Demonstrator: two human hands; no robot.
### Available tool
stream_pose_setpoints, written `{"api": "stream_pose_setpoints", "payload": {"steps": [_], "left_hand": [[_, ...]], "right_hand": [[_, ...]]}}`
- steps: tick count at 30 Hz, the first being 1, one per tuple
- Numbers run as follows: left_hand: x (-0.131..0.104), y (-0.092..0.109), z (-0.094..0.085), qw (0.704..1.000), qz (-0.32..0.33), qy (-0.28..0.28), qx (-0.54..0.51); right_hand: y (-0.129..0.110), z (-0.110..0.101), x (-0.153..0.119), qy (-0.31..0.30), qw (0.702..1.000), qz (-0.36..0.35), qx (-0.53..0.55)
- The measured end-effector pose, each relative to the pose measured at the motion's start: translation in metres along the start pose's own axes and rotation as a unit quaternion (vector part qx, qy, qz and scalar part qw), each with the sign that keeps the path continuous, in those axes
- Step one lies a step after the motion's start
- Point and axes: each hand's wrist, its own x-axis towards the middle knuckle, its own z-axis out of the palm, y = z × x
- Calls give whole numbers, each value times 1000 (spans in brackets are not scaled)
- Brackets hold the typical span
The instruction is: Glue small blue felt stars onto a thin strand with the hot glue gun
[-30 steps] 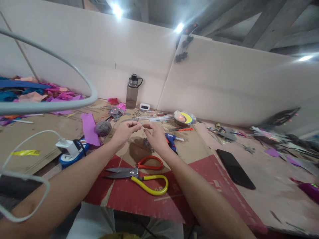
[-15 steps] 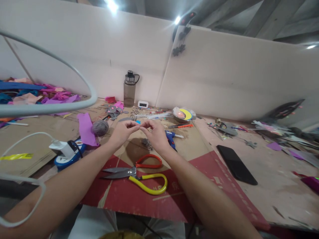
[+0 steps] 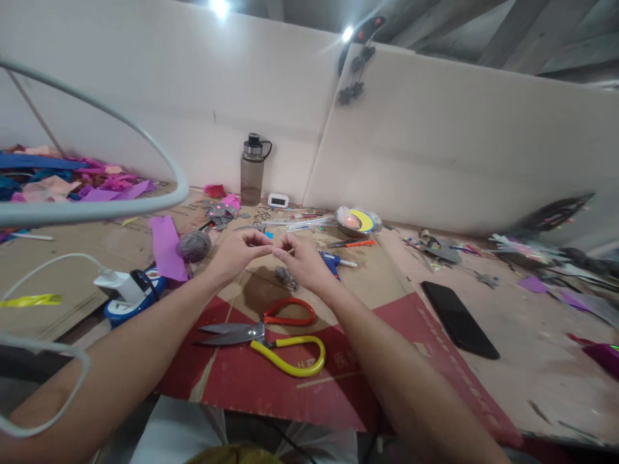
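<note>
Over the cardboard [image 3: 271, 293], my left hand [image 3: 239, 253] and my right hand [image 3: 300, 259] meet fingertip to fingertip, both pinched closed. Whatever lies between the fingertips is too small to make out. Just below my right hand is a small bundle of grey yarn [image 3: 287, 278]. Large scissors with one red and one yellow handle [image 3: 300, 370] lie nearer to me, blades apart and pointing left. A blue glue gun [image 3: 331, 263] rests just right of my right hand, partly hidden by it.
A grey yarn ball [image 3: 194, 245] and purple strip [image 3: 167, 248] lie left, near a blue power strip [image 3: 133, 306]. Behind stand a bottle [image 3: 252, 174] and a bowl [image 3: 358, 222]. A black phone [image 3: 458, 319] lies right. A pale curved tube [image 3: 97, 212] crosses the upper left.
My hands stay together, with my right fingers shifted slightly. More of the grey yarn bundle shows below them. The view has tilted a little.
</note>
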Motion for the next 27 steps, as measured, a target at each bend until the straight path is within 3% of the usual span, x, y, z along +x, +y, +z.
{"api": "stream_pose_setpoints", "payload": {"steps": [3, 7, 11, 16, 23, 27], "left_hand": [[2, -4, 3, 989, -50, -41, -132], [1, -2, 7, 970, -75, -28, -229], [0, 0, 9, 980, -40, -9, -196], [-4, 3, 9, 995, 18, 16, -97], [-9, 10, 8, 997, 36, 3, -62], [-10, 18, 4, 998, 54, -19, -24]], "right_hand": [[-3, -1, 0, -42, 985, 28, 163], [-5, 3, 1, -7, 945, 82, 318], [-2, 6, 3, 45, 944, 112, 306], [1, 10, 3, 66, 957, 109, 260], [3, 15, 2, 63, 964, 88, 242], [-5, 17, -1, 14, 948, 120, 296]]}}
